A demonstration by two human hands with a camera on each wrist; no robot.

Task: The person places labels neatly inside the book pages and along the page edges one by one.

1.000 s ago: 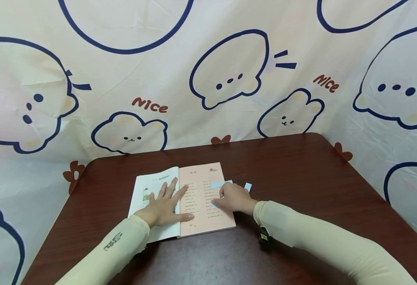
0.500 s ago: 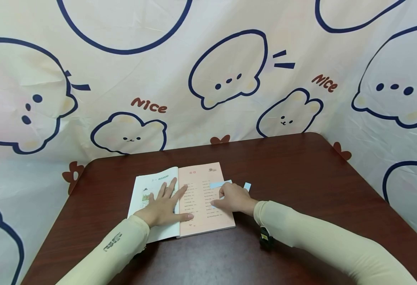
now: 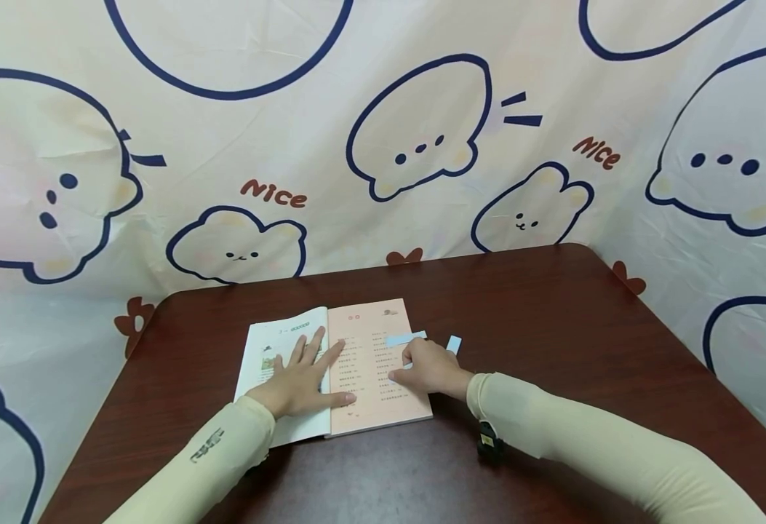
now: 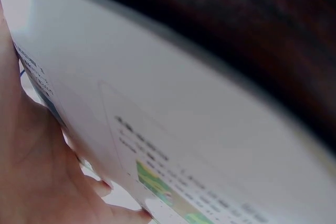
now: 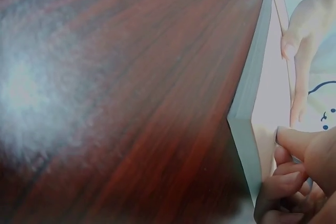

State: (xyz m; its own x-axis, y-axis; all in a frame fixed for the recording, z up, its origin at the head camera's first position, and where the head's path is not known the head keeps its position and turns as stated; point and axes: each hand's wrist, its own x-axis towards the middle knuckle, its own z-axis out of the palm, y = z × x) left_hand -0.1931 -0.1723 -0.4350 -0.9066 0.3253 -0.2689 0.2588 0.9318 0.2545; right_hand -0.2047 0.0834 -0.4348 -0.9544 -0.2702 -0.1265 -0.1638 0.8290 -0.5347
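An open book [image 3: 383, 407] lies on the table, with a white left page and a pale pink right page of printed lines. My left hand [image 3: 299, 382] rests across the fold, fingers spread, its thumb on the pink page. At the book's right edge, my right hand [image 3: 436, 365] has its fingers curled and its thumb over the page. A light blue strip [image 3: 405, 339] lies on the pink page just beyond that hand, and a second light blue piece [image 3: 454, 344] sticks out past its knuckles. Blue also shows between thumb and forefinger; its full shape is hidden by the hand.
The dark brown wooden table [image 3: 520, 306] spreads around the book on all sides. Behind it hangs a pale cloth [image 3: 330, 145] with cartoon outlines, which also runs down both sides. A black band [image 3: 489, 440] hangs under the right wrist.
Both hands stay nearly still. A small blue patch below the right thumb tip, seen a second ago, is now out of sight. The book has not moved.
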